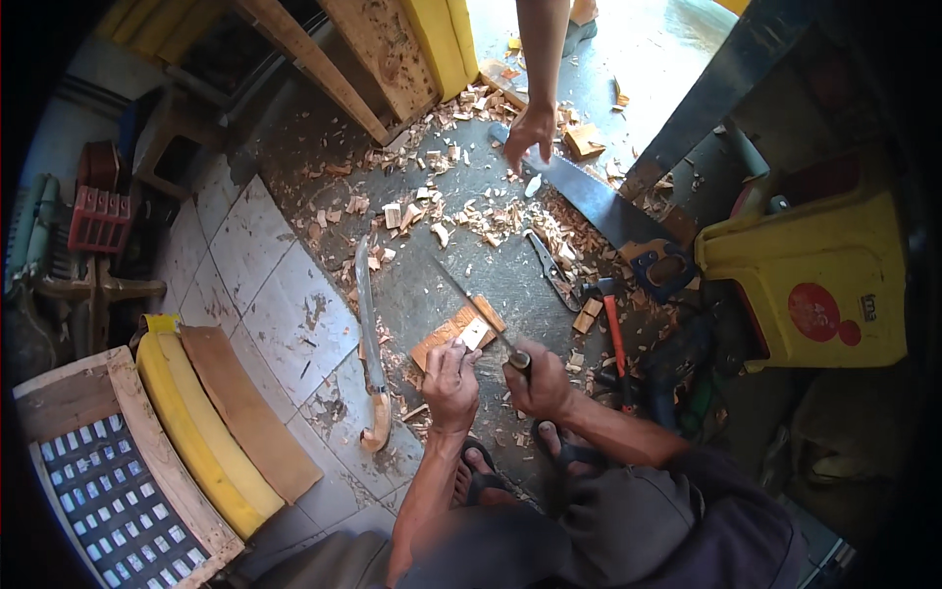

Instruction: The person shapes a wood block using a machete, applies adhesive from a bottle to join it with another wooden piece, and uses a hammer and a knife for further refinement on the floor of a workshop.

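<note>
Gripping knife; hands on block

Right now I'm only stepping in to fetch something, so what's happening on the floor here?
A person crouches over a small wood block, the left hand steadying it while the right hand holds a long thin blade against it. Another person's hand reaches down to a handsaw. Wood chips cover the floor.
</note>
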The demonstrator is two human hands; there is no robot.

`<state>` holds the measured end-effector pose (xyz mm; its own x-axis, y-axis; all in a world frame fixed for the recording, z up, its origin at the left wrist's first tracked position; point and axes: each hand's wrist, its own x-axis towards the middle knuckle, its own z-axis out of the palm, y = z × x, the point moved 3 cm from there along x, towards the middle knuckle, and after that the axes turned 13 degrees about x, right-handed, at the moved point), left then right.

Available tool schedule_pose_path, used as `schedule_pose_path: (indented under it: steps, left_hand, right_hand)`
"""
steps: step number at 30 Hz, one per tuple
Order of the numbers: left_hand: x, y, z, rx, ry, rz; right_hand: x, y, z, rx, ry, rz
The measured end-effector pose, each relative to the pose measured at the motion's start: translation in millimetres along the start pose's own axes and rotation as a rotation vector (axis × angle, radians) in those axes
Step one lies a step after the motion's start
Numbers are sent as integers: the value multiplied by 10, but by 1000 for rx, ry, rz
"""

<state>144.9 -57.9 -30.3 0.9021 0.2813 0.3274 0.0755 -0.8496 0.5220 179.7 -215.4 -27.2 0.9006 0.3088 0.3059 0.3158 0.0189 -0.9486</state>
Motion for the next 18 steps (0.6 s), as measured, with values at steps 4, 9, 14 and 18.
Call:
schedule_pose_path:
  steps: [4, 9, 14, 18]
  left_hand:
    - [-128, 1, -22, -51, 25, -5]
    - [28, -64, -23, -37, -19, -57]
    - [-124, -47, 76, -86, -32, -33]
    - [-71, -42, 34, -59, -48, -40]
  right_hand:
    - [-311, 638, 132, -316, -329, 565]
    - [36, 383, 137, -177, -242, 547]
    - [-275, 647, 84, -220, -215, 415]
    - [-233, 860, 62, -250, -324, 584]
